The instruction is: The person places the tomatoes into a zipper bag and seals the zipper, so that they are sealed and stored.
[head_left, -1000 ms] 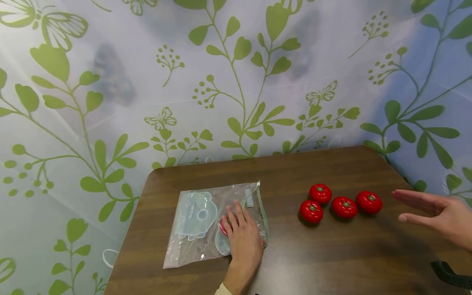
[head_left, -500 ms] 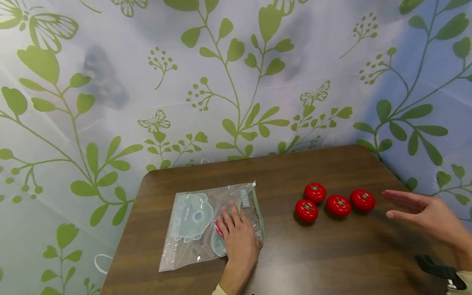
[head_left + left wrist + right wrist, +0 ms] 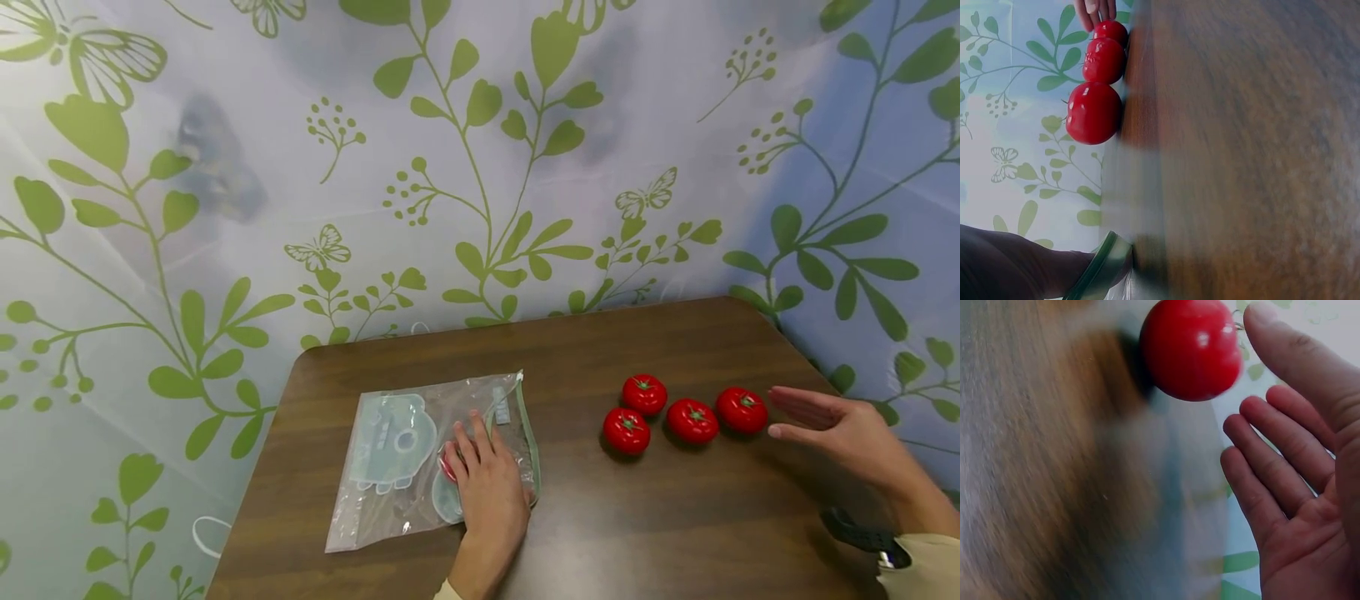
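My left hand (image 3: 491, 487) lies on a clear zip bag (image 3: 420, 508) printed with pale blue-green cartoon shapes, its fingers stretched over the plastic. Part of a red round thing (image 3: 449, 463) shows beside those fingers; the hand hides the rest. In the left wrist view, the thumb (image 3: 1054, 269) is at the bag's green zip edge (image 3: 1107, 259). Several shiny red tomatoes (image 3: 692, 421) with green tops sit to the right. Just right of the rightmost tomato (image 3: 742, 410), my right hand (image 3: 840, 433) has thumb and fingers spread, holding nothing. That tomato (image 3: 1191, 350) appears close beyond the right thumb.
The brown wooden table (image 3: 600, 525) has rounded far corners. Behind it hangs a pale curtain (image 3: 525, 167) with green leaves and butterflies. A dark watch strap (image 3: 855, 532) is around the right wrist.
My right hand has moved left, nearer to the rightmost tomato. My left hand stays on the zip bag. The head view has shifted slightly.
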A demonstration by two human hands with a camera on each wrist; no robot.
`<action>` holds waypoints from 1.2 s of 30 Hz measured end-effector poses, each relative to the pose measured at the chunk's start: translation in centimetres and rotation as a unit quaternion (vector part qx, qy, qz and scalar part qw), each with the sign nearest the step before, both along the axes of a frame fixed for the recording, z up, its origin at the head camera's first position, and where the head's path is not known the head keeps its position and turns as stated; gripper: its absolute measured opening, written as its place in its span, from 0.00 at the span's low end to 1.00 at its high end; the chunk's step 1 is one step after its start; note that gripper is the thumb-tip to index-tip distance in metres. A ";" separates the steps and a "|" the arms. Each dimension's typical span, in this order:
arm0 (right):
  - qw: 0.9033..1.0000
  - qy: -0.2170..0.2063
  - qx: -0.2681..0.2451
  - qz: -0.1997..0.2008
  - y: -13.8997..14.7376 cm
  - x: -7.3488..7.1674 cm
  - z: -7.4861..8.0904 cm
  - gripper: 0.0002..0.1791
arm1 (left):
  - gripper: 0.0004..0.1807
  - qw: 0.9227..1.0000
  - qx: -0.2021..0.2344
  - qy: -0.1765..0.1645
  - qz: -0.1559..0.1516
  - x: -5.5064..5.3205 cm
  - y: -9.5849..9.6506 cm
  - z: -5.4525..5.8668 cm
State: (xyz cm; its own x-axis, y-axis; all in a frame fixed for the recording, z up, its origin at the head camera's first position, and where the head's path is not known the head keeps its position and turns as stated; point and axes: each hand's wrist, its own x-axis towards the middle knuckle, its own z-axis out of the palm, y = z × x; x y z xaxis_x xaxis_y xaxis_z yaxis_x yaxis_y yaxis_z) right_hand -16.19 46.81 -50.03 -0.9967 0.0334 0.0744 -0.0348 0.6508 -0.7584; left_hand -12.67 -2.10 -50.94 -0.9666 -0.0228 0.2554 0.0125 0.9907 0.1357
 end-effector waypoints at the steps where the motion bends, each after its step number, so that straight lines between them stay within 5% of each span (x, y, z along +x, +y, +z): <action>1: 1.000 0.000 0.005 -0.003 0.0 -0.2 -0.2 0.43 | 0.65 1.000 0.001 0.001 0.001 0.0 0.0 0.0; 15: 1.000 -0.010 0.017 0.011 -0.4 -1.4 -1.5 0.42 | 0.65 1.000 -0.008 0.000 0.001 0.1 0.1 0.1; 36: 0.999 -0.024 0.043 -0.006 -1.0 -1.2 -1.7 0.41 | 0.66 1.000 0.000 -0.022 -0.009 0.0 -0.1 0.2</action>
